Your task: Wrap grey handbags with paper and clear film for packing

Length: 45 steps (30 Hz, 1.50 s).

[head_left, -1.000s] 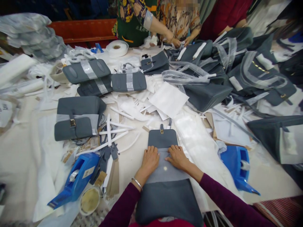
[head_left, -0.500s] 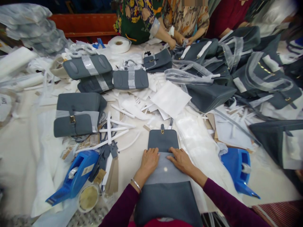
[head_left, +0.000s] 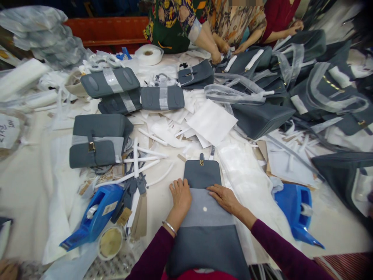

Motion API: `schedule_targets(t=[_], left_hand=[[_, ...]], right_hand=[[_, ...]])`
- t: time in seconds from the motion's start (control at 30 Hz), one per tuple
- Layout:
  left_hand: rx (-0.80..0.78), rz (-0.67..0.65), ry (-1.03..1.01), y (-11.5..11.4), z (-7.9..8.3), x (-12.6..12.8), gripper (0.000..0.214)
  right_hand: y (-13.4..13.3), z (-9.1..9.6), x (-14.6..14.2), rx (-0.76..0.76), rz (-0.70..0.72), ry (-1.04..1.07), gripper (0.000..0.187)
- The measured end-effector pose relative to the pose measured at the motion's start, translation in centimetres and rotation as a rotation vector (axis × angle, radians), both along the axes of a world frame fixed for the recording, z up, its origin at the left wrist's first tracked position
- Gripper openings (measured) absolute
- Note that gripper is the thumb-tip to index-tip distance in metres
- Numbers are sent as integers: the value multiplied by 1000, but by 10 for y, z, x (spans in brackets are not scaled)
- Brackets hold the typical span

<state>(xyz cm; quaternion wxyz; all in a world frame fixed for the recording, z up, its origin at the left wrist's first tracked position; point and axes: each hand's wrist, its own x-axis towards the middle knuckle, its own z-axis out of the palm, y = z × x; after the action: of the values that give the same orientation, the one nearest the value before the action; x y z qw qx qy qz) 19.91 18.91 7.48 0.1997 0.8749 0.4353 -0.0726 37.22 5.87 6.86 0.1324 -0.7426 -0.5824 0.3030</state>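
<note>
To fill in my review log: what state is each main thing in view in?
Near bag: opened out, gold clasp at its far end.
Left hand: fingers bent at the bag's left edge.
Right hand: fingers extended, resting on the bag.
Left tape dispenser: on the table, loading unclear.
Right tape dispenser: same.
White roll: lying flat, core hole upward.
White tubes: loose, some crossed.
Stacked packages: wrapped in clear plastic.

Purple sleeves [head_left: 153,252], 1 seemingly silver bangle [head_left: 169,228].

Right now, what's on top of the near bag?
A pale layer across the bag, with a whitish dot; left hand and right hand at its upper corners. What the layer and hands cover can't be seen.
</note>
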Motion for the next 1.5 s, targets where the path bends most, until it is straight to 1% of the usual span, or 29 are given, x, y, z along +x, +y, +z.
schedule_targets(t=[0.03,0.1,0.17,0.2,0.27,0.37,0.47,0.53,0.57,0.63,0.67,0.73,0.8,0.87,0.93,1.0,1.07,1.13,1.23,1.3,1.4,1.5], left_hand=[[33,-42,-26,-2,3,1,30],[28,-201,-99,-8,8,2,35],[-26,-337,-153,-15,9,2,28],[-41,-365,-167,-18,9,2,24],[-41,-359,-176,-24,6,0,29],[-35,-327,-189,-26,1,-3,37],[-41,-332,-208,-24,-1,-6,42],[-53,-331,-210,-23,-2,-9,45],[-60,-328,-210,-23,-2,-9,45],[-71,-320,-209,-23,-2,-11,45],[-74,-316,-211,-23,-2,-11,45],[-75,-308,-228,-23,-3,-11,46],[-70,-306,-275,-22,-6,-11,49],[-61,-324,-333,-22,-9,-11,50],[-54,-357,-359,-21,-11,-10,46],[-49,-371,-348,-21,-12,-10,43],[-52,-357,-314,-20,-12,-10,45],[-57,-337,-278,-19,-10,-11,47],[-54,-338,-259,-19,-8,-11,45],[-46,-337,-266,-20,-7,-11,45],[-34,-323,-275,-22,-6,-10,46],[-22,-313,-260,-25,-6,-9,50]], right_hand=[[0,-1,0,7,2,15,36],[0,-2,0,11,-3,35,35],[0,-3,-1,-13,-30,35,33],[0,-4,-2,-33,-49,25,32],[-2,-6,-5,-61,-88,-25,32],[-13,-8,-11,-69,-131,-180,33],[-27,-5,-8,-140,-101,-359,31],[-26,3,0,-210,-62,-478,30],[-18,9,4,-226,-44,-542,28],[12,20,5,-186,14,-623,20],[34,25,1,-134,61,-621,16],[85,30,-19,-2,192,-512,14],[135,25,-51,107,333,-384,24],[177,14,-82,197,464,-281,33],[205,1,-104,220,519,-201,30],[218,-9,-108,205,510,-150,22],[215,-12,-94,188,461,-119,19],[199,-10,-66,173,382,-99,19],[156,-5,-21,122,233,-55,21],[121,-6,-1,71,153,-20,20],[75,-13,6,28,75,6,19],[50,-20,-2,38,27,25,19]])
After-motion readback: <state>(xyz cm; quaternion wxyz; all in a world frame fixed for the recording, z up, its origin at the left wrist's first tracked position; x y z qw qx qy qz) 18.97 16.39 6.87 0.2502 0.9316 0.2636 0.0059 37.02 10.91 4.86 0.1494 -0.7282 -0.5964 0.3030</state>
